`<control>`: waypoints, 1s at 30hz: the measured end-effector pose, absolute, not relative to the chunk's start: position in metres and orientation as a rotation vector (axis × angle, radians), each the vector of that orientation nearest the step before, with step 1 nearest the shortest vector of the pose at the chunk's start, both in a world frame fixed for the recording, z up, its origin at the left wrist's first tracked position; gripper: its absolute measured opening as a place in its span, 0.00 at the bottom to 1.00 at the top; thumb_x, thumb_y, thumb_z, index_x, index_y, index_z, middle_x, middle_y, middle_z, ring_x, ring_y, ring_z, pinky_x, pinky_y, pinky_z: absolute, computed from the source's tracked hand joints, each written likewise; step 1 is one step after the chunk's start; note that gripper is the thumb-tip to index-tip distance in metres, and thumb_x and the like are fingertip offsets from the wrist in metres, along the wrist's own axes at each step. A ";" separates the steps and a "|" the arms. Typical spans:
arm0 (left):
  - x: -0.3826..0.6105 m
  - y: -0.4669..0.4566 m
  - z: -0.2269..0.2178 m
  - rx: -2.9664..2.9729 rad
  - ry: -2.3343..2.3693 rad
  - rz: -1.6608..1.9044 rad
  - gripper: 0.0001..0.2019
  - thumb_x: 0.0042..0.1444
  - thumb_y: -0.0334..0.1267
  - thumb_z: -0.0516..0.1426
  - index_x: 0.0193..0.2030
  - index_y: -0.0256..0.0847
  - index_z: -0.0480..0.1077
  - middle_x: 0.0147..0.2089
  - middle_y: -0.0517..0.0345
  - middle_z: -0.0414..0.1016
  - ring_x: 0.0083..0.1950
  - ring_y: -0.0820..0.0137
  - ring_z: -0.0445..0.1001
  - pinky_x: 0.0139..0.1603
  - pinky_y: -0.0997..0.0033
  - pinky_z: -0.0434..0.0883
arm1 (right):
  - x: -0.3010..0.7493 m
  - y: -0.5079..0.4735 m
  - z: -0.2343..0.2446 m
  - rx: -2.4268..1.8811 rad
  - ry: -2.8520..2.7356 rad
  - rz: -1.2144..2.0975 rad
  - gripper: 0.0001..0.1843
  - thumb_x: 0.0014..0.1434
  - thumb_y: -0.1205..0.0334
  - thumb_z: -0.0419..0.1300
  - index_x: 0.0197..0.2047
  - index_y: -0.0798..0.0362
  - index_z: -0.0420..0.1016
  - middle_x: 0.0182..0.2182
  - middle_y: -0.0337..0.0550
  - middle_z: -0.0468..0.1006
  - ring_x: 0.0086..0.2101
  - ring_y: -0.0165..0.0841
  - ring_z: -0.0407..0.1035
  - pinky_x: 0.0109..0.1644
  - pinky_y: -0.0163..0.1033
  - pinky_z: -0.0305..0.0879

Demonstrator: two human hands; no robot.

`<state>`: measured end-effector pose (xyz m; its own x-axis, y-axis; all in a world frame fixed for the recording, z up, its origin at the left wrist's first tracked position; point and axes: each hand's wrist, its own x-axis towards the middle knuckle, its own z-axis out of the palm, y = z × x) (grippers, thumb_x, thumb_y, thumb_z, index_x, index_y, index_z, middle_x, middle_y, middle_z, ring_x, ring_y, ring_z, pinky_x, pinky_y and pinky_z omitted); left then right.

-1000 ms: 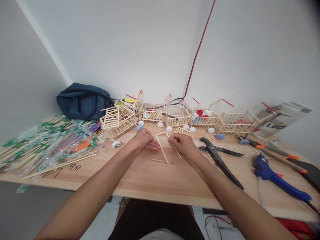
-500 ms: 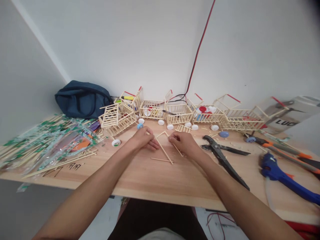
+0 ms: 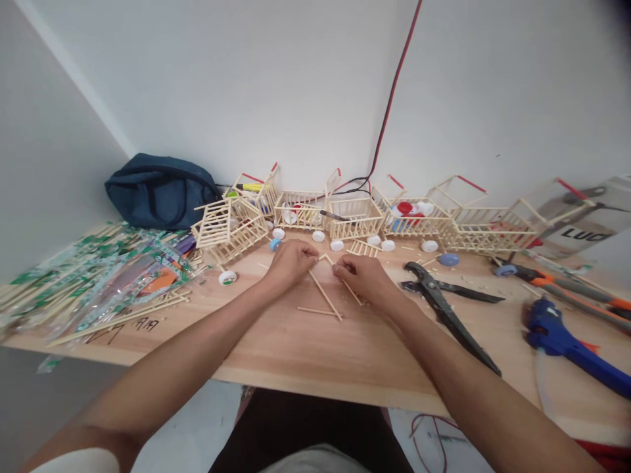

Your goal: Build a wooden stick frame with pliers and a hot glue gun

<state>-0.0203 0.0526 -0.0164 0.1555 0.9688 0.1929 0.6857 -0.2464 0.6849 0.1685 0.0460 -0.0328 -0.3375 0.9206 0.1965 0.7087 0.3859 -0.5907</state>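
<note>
Thin wooden sticks lie on the table in an angular frame in front of me. One long stick [image 3: 326, 297] slants down to the right, and its lower end meets a short stick [image 3: 315, 311]. My left hand [image 3: 294, 260] is closed in a pinch at the upper end of the long stick; its fingers hide most of what they hold. My right hand [image 3: 362, 276] pinches another slanting stick [image 3: 351, 290] at the right side, near the frame's upper corner [image 3: 325, 257]. A narrow gap separates the two hands.
Several small stick-built carts [image 3: 355, 220] with bottle-cap wheels line the wall. Black pliers [image 3: 444, 309] and a blue glue gun [image 3: 552, 328] lie at right. Packaged sticks [image 3: 98, 282] cover the left side, before a dark blue bag [image 3: 160, 190]. A small stick grid [image 3: 363, 248] lies behind my right hand.
My left hand has moved right and slightly up, its fingertips now close to the frame's upper corner. The right hand stays on its stick. The view has shifted slightly.
</note>
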 end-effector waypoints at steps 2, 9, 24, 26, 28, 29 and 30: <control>-0.019 0.056 -0.020 1.995 1.541 0.830 0.07 0.49 0.31 0.59 0.34 0.37 0.79 0.31 0.55 0.79 0.33 0.69 0.73 0.37 0.71 0.67 | 0.168 0.046 -0.032 -1.399 -2.157 0.560 0.13 0.57 0.60 0.53 0.24 0.54 0.69 0.19 0.37 0.69 0.23 0.29 0.60 0.29 0.34 0.50; -0.018 0.059 -0.028 1.964 1.558 0.842 0.07 0.51 0.31 0.59 0.35 0.36 0.79 0.33 0.54 0.80 0.33 0.69 0.73 0.37 0.72 0.67 | 0.169 0.046 -0.032 -1.407 -2.163 0.560 0.12 0.57 0.61 0.53 0.24 0.53 0.68 0.20 0.36 0.68 0.24 0.29 0.59 0.30 0.34 0.50; -0.016 0.059 -0.030 1.997 1.494 0.905 0.07 0.51 0.32 0.59 0.34 0.36 0.79 0.33 0.54 0.81 0.32 0.69 0.74 0.33 0.72 0.65 | 0.170 0.045 -0.034 -1.365 -2.143 0.577 0.09 0.57 0.63 0.53 0.27 0.53 0.70 0.21 0.36 0.69 0.25 0.28 0.60 0.31 0.34 0.51; -0.017 0.060 -0.033 1.997 1.487 0.915 0.07 0.51 0.32 0.59 0.34 0.36 0.79 0.33 0.54 0.81 0.32 0.70 0.74 0.32 0.73 0.65 | 0.170 0.045 -0.035 -1.363 -2.142 0.568 0.09 0.57 0.63 0.53 0.27 0.53 0.69 0.21 0.36 0.69 0.25 0.28 0.60 0.31 0.34 0.51; -0.017 0.061 -0.035 1.997 1.475 0.927 0.07 0.51 0.32 0.59 0.34 0.36 0.79 0.33 0.55 0.81 0.32 0.69 0.74 0.32 0.73 0.65 | 0.170 0.045 -0.035 -1.360 -2.149 0.559 0.08 0.57 0.63 0.53 0.28 0.53 0.69 0.21 0.36 0.69 0.25 0.28 0.60 0.31 0.34 0.51; -0.018 0.061 -0.036 1.997 1.469 0.933 0.07 0.51 0.32 0.59 0.34 0.36 0.79 0.33 0.54 0.81 0.33 0.69 0.75 0.33 0.73 0.65 | 0.170 0.045 -0.036 -1.357 -2.151 0.551 0.08 0.57 0.63 0.53 0.28 0.53 0.69 0.21 0.36 0.69 0.25 0.28 0.60 0.31 0.34 0.51; -0.018 0.061 -0.036 1.995 1.464 0.940 0.07 0.51 0.32 0.59 0.34 0.36 0.79 0.33 0.54 0.81 0.33 0.69 0.75 0.33 0.73 0.65 | 0.170 0.045 -0.036 -1.352 -2.154 0.543 0.08 0.58 0.63 0.53 0.28 0.53 0.68 0.21 0.36 0.69 0.25 0.28 0.60 0.31 0.34 0.51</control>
